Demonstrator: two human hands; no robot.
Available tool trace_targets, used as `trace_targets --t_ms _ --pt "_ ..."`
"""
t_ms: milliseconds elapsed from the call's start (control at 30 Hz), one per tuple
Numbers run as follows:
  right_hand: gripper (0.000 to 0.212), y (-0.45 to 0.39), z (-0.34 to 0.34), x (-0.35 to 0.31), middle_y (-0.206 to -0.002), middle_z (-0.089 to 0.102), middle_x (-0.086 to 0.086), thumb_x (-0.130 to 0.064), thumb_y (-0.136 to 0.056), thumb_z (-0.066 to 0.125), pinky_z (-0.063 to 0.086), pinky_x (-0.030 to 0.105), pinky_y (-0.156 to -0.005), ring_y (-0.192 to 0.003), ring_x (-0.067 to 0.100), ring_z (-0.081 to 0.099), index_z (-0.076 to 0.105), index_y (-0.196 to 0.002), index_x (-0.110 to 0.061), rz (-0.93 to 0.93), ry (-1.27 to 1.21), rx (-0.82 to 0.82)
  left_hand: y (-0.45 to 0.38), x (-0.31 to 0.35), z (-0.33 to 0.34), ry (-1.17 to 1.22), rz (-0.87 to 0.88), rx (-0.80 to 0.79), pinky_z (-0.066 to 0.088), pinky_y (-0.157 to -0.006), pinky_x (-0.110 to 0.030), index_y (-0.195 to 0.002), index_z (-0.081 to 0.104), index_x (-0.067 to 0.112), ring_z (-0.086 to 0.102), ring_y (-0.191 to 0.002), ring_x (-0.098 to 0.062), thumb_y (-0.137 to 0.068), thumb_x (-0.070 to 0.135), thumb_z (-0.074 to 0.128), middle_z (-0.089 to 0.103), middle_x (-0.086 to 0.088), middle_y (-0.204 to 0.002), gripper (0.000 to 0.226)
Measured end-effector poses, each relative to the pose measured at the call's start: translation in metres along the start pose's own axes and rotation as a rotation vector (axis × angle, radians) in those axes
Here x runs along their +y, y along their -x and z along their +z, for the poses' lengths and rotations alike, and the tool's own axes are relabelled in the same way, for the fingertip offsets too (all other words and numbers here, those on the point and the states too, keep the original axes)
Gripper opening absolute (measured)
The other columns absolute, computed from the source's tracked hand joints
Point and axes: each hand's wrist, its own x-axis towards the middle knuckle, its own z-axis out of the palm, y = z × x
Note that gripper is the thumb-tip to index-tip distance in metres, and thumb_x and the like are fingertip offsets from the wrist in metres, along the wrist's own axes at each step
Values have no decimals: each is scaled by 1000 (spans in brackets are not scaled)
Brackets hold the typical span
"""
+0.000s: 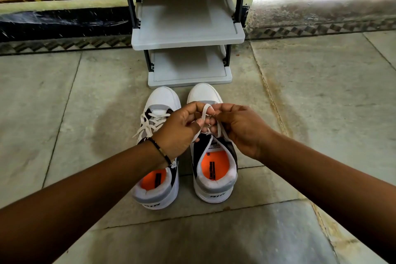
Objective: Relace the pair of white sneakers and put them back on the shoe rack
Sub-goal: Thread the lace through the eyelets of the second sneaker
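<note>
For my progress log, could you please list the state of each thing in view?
Left sneaker: on floor, laced.
Right sneaker: on floor, lace being tied.
Lace: looped, pinched by both hands.
Left hand: gripping lace.
Right hand: gripping lace.
Shoe rack: shelves bare.

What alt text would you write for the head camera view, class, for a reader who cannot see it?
Two hands, left and right, tie a white lace over the right-hand sneaker of a white pair standing on a stone floor. The left-hand sneaker is already laced, and an empty grey shoe rack stands just beyond their toes.
</note>
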Motion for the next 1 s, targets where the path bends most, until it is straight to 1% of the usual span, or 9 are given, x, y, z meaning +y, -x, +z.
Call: trace_targets --t_ms 133,200,267,400,533,633,767,867,1000 --pt "35 -2 -2 2 -75 64 10 11 -88 41 50 16 -52 -52 9 60 62 -112 -4 -42 124 17 0 0 -3 -46 22 -40 43 -58 -19 -87 56 28 52 -60 2 -91 -6 38 57 1 -79 39" --pt "36 -4 -4 3 -76 65 10 9 -87 49 52 17 -56 -56 11 60 60 -117 -6 -91 219 55 0 2 -3 -67 48 -55 40 -51 -12 -81 54 23 53 -55 3 -90 -10 38 56 -2 -76 38" --pt "34 -4 -6 3 -74 66 11 10 -85 54 54 20 -57 -55 12 62 62 -114 -6 -129 305 66 -1 3 -4 -100 68 -47 39 -47 -6 -78 51 17 55 -52 5 -88 -14 39 57 -3 -71 36" --pt "21 -2 -10 -1 -59 67 8 13 -80 59 54 23 -48 -47 14 65 52 -92 -3 -118 244 107 -5 -3 -13 -50 -13 -24 47 -51 -14 -84 45 18 60 -53 -1 -86 -8 50 70 3 -59 27" --pt "14 -4 -11 1 -60 67 8 7 -77 65 46 16 -42 -45 9 63 59 -86 -1 -116 213 127 -6 -3 -11 -79 -1 -43 51 -53 -13 -80 59 15 63 -55 0 -85 -4 54 72 10 -59 20" --pt "6 -8 -11 4 -66 65 12 4 -77 66 49 19 -46 -47 11 62 65 -79 -2 -138 245 126 -5 -3 -8 37 -48 -1 53 -53 -14 -81 63 12 64 -55 -3 -83 -4 55 72 6 -59 17" --pt "7 -10 -12 5 -65 65 13 9 -80 58 50 18 -50 -50 10 62 65 -82 8 -189 364 77 -7 0 -6 280 -271 42 54 -52 -17 -98 56 2 65 -54 -7 -83 0 58 72 -3 -61 16" --pt "10 -9 -14 0 -73 68 13 6 -82 58 56 22 -61 -62 13 65 68 -85 3 -220 531 19 -8 2 -6 275 -314 49 54 -51 -15 -94 60 -1 64 -51 -5 -83 1 58 71 -2 -61 11" --pt "15 -8 -14 -6 -86 72 16 0 -77 67 57 39 -81 -80 24 69 67 -91 -8 -207 704 -100 -8 2 -10 226 -322 116 53 -49 -14 -85 62 3 64 -51 -4 -84 4 58 71 0 -62 5"
